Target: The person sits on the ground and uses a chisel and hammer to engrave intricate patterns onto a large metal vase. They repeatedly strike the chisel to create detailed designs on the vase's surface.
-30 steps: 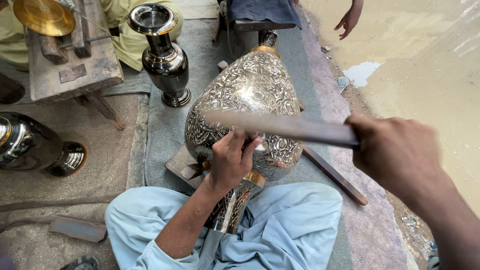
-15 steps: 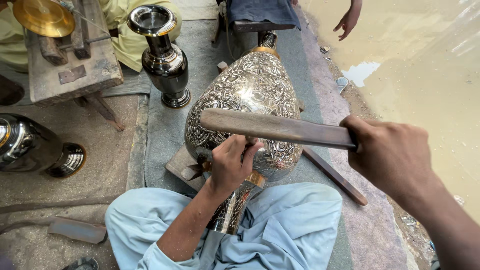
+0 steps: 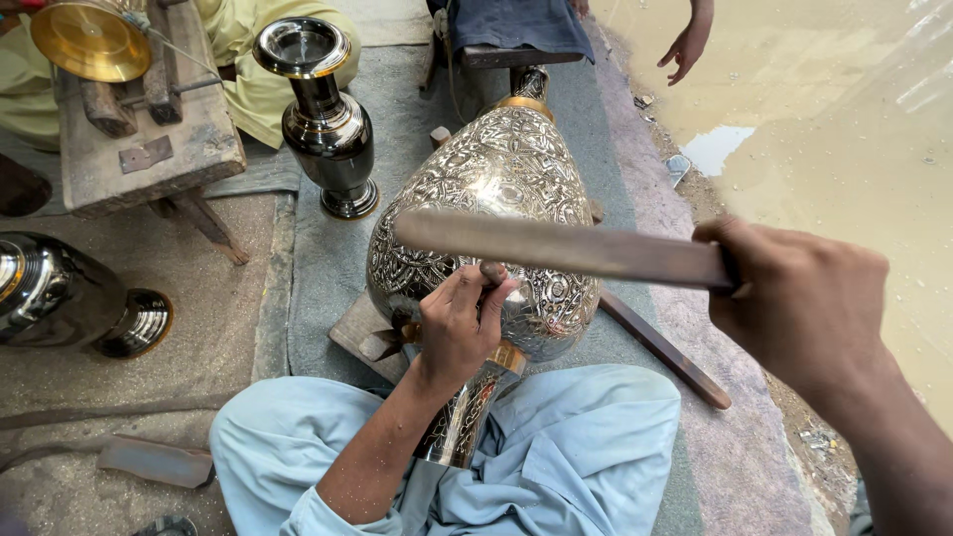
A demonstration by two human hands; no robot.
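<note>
At frame centre, left hand [image 3: 462, 328] pinches a punch against the engraved vase [image 3: 496, 199]; right hand [image 3: 804, 303] grips a flat bar [image 3: 566, 248]; a skewed blow could mar the engraving.

Looked like a floor-level metalcraft workshop to me: engraved brass vase [image 3: 496, 199], polished dark vase [image 3: 326, 119], a brass bowl [image 3: 87, 38] on a rough wooden block [image 3: 149, 149], mats over dusty ground.

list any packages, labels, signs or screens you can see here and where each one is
None in view: no package, label, sign or screen shows. The scene holds only metalwork and tools: an engraved vase under the left hand, a flat bar in the right hand, a dark polished vase behind, and a brass bowl on a wooden block.
</note>
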